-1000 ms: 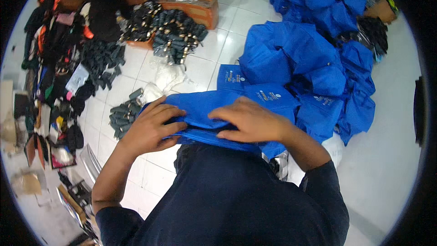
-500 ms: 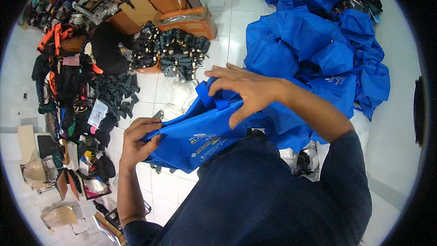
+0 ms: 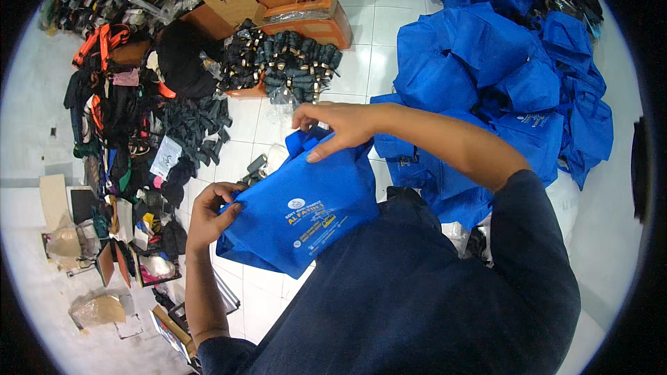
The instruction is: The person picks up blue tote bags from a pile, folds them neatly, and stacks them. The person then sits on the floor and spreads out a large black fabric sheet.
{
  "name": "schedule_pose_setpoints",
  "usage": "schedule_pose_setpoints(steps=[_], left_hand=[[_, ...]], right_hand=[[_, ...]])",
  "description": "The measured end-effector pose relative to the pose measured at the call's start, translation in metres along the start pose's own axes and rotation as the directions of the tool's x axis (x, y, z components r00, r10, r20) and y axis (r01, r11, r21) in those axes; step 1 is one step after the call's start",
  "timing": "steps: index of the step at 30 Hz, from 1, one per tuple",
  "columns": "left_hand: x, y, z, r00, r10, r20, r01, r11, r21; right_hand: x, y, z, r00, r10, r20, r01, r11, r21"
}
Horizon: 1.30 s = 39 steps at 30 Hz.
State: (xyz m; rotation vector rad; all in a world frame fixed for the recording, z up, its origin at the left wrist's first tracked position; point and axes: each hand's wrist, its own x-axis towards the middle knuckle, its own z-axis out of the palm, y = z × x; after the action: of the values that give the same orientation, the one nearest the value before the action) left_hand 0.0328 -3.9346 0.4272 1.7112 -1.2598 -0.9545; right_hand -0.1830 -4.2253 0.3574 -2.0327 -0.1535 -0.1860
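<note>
- A big heap of blue bags (image 3: 500, 62) fills the upper right of the frame, spreading down to just behind the right forearm.
- An orange cardboard box (image 3: 316, 24) sits at upper centre, with bundles of dark straps (image 3: 288, 62) just below it on the white tiled floor (image 3: 372, 35).
- Black and orange gear (image 3: 125, 97) crowds the upper left; cardboard scraps (image 3: 97, 309) lie at lower left.
- The left hand (image 3: 212, 212), left of centre, is closed on the lower-left edge of the blue bag (image 3: 302, 212).
- The right hand (image 3: 340, 125) reaches across from the right, fingers pinching the bag's top edge at its handles.
- The bag hangs tilted at centre frame, flat, bright blue with a printed emblem, against the person's dark shirt (image 3: 417, 292).
</note>
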Motion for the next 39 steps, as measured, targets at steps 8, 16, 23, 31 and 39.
schedule_pose_setpoints(steps=[8, 16, 23, 31, 39], left_hand=[[-0.023, -0.04, -0.009, 0.984, -0.174, 0.033, 0.177, 0.963, -0.201], [0.007, -0.036, 0.024, 0.85, -0.497, 0.172, 0.436, 0.849, 0.298], [-0.008, -0.057, -0.004, 0.898, -0.431, -0.085, 0.428, 0.902, -0.054], [-0.045, -0.108, -0.049, 0.88, -0.311, -0.359, 0.108, 0.867, -0.487], [-0.001, -0.146, -0.016, 0.821, -0.496, -0.281, 0.068, 0.575, -0.815]], right_hand=[[0.052, 0.049, 0.031, 0.966, 0.105, 0.237, -0.126, 0.989, 0.074], [0.099, 0.043, 0.064, 0.952, 0.001, 0.307, 0.013, 0.999, -0.043], [0.111, -0.019, 0.04, 0.964, -0.175, -0.201, 0.215, 0.957, 0.196], [0.002, -0.012, -0.015, 0.867, 0.123, -0.482, 0.055, 0.94, 0.338], [0.022, -0.012, 0.014, 0.909, 0.053, -0.414, 0.023, 0.984, 0.175]])
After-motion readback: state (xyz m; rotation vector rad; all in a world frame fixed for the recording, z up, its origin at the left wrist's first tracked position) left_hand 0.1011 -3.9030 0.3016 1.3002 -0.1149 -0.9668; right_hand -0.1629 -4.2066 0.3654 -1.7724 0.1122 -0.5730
